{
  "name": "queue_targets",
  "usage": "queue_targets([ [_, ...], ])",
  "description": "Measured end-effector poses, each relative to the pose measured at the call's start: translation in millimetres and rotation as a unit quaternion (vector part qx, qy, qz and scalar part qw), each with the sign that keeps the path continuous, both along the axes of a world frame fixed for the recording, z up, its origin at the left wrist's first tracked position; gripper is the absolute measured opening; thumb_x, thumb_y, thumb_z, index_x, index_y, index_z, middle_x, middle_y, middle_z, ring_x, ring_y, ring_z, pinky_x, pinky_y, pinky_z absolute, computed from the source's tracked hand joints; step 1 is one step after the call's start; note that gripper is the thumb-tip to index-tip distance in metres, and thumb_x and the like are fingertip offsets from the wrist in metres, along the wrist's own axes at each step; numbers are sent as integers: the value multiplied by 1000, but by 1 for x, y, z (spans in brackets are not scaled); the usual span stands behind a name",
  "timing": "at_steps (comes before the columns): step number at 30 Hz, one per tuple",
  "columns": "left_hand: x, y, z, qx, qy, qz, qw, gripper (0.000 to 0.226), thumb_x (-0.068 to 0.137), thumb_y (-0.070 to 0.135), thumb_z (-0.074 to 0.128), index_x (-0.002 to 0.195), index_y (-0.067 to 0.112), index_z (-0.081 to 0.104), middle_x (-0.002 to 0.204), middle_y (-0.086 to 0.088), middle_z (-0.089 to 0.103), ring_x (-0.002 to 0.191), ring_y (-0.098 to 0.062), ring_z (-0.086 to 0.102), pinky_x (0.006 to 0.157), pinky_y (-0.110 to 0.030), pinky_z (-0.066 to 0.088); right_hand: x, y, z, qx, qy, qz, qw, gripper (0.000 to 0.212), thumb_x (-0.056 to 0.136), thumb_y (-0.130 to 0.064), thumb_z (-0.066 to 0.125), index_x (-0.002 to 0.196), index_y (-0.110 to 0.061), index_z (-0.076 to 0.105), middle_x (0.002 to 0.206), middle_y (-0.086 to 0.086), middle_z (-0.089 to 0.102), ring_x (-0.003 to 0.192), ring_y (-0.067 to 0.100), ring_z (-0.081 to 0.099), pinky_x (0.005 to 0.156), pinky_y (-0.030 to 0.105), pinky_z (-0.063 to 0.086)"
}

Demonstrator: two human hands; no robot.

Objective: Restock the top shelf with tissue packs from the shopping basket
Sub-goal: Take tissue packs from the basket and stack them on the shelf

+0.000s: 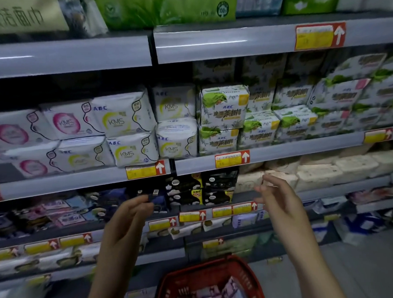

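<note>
A dim supermarket aisle: grey metal shelving (306, 148) stacked with soft plastic-wrapped packs, and yellow-and-red price tags (231, 159) along the edges. Across the top of the frame runs the top shelf (207, 42), already carrying glossy green tissue packs (170, 5), pillowy and squared-off. Down at bottom centre sits the red shopping basket (198, 270), rigid slotted plastic, with pink and lilac packs (213, 295) lying inside, so there's restocking left to do. Mid-frame, the left hand (128, 219) and right hand (279, 199) hover apart, both empty, fingers loosely spread. Nothing's in transit; I'd judge a reach into the basket comes next.
</note>
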State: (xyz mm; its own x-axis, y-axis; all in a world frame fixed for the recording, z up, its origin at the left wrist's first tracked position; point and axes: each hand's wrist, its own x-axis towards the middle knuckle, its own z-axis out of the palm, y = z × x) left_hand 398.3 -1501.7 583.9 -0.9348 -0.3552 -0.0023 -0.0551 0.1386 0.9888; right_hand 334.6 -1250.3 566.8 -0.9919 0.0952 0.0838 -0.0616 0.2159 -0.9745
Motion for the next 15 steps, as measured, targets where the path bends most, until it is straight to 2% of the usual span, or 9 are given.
queue_targets([
  [4, 1, 3, -4, 11, 2, 6, 1000, 55, 61, 69, 53, 102, 35, 66, 107, 15, 69, 107, -12, 62, 96, -46, 47, 7, 4, -9, 6, -4, -20, 1000, 15, 91, -36, 50, 104, -42, 53, 111, -3, 64, 103, 18, 62, 93, 35, 48],
  [8, 5, 7, -10, 31, 4, -15, 999, 62, 59, 83, 57, 100, 37, 68, 112, 21, 65, 107, -4, 61, 93, -40, 47, 9, 7, -19, 13, -16, -8, 1000, 23, 86, -43, 50, 108, -37, 54, 110, -6, 63, 102, 16, 62, 87, 31, 48],
  [9, 3, 8, -13, 42, -4, -16, 999, 56, 64, 78, 60, 99, 35, 69, 112, 21, 66, 105, -3, 61, 93, -40, 47, 8, 7, -23, 22, -21, -3, 1000, 23, 89, -39, 51, 111, -34, 53, 107, -8, 63, 100, 15, 62, 81, 26, 48],
  [11, 0, 9, -23, 68, -28, -1, 997, 33, 77, 53, 59, 100, 32, 68, 105, 14, 69, 102, -5, 62, 98, -44, 47, 8, 10, -33, 37, -38, 9, 999, 24, 93, -31, 50, 117, -30, 52, 105, -10, 62, 97, 10, 61, 71, 18, 44],
  [12, -2, 11, -27, 73, -43, -3, 996, 29, 78, 50, 59, 99, 33, 68, 101, 12, 71, 99, -6, 63, 97, -44, 47, 7, 11, -40, 34, -48, 10, 998, 24, 94, -30, 50, 117, -30, 52, 105, -11, 62, 97, 9, 61, 70, 16, 43],
  [15, -9, 18, -44, 68, -69, -15, 995, 42, 72, 64, 59, 99, 33, 67, 99, 6, 73, 97, -8, 66, 92, -38, 49, 1, 18, -59, 9, -73, 3, 997, 18, 93, -28, 51, 110, -34, 54, 104, -11, 63, 96, 12, 62, 74, 20, 44],
])
